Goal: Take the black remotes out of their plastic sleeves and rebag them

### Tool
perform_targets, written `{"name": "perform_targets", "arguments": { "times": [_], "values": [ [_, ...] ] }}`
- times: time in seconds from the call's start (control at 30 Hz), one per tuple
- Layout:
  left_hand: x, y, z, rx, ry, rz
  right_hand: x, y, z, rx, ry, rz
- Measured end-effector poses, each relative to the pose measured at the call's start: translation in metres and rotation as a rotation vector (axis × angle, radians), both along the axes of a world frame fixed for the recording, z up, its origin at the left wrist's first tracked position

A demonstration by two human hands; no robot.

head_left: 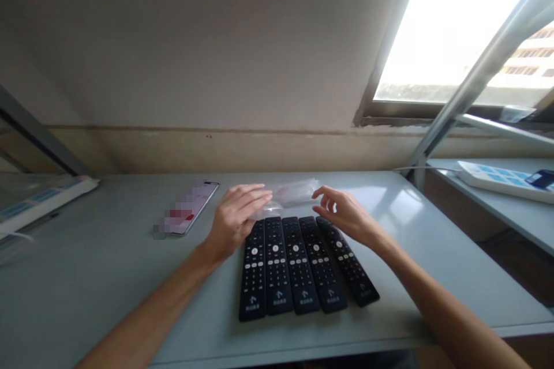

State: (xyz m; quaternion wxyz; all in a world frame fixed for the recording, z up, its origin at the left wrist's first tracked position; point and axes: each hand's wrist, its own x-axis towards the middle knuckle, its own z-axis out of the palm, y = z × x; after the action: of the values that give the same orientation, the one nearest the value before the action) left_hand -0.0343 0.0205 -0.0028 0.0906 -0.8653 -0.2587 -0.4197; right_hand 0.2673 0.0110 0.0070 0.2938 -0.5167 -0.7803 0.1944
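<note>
Bag [298,191], clear and crumpled, sits between the two hands; handling it looks to be the step in hand. The left hand [237,214] has its fingers over the bag's left end, but I cannot tell whether they pinch it. The right hand [346,216] has thumb and forefinger slightly parted beside the other end, so gripping there would likely call for closing them. Five remotes [300,271] lie in a row just this side of the grip, the rightmost slanted, their top ends crowding the fingers. Left of the left hand lies a phone [201,202], well apart, with a power strip [52,202] farther left
</note>
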Motion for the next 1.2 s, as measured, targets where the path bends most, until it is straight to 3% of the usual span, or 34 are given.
{"name": "perform_targets", "arguments": {
  "times": [0.13,0.27,0.33,0.47,0.6,0.83,0.97,1.2],
  "values": [
    [-0.013,0.000,0.008,0.039,-0.047,0.077,0.032,0.006,0.009,-0.272,-0.284,-0.009],
    [-0.009,0.005,0.004,-0.071,-0.002,0.062,0.047,0.003,0.017,-0.590,-0.298,0.128],
    [-0.003,0.006,-0.001,-0.148,0.023,0.053,0.048,0.002,0.018,-0.603,-0.298,0.151],
    [0.010,0.002,-0.007,-0.263,0.068,0.057,0.049,0.003,0.012,-0.403,-0.312,0.158],
    [0.015,-0.005,-0.005,-0.347,0.074,0.046,0.054,0.002,0.003,-0.189,-0.342,0.077],
    [0.018,-0.009,0.005,-0.374,0.019,0.029,0.047,-0.002,0.001,-0.094,-0.417,0.081],
    [0.018,-0.007,0.004,-0.354,0.029,0.022,0.027,-0.007,0.008,0.066,-0.397,0.059],
    [0.016,0.000,-0.004,-0.318,0.087,0.090,-0.018,-0.040,0.009,0.439,-0.290,0.293]
  ]
}}
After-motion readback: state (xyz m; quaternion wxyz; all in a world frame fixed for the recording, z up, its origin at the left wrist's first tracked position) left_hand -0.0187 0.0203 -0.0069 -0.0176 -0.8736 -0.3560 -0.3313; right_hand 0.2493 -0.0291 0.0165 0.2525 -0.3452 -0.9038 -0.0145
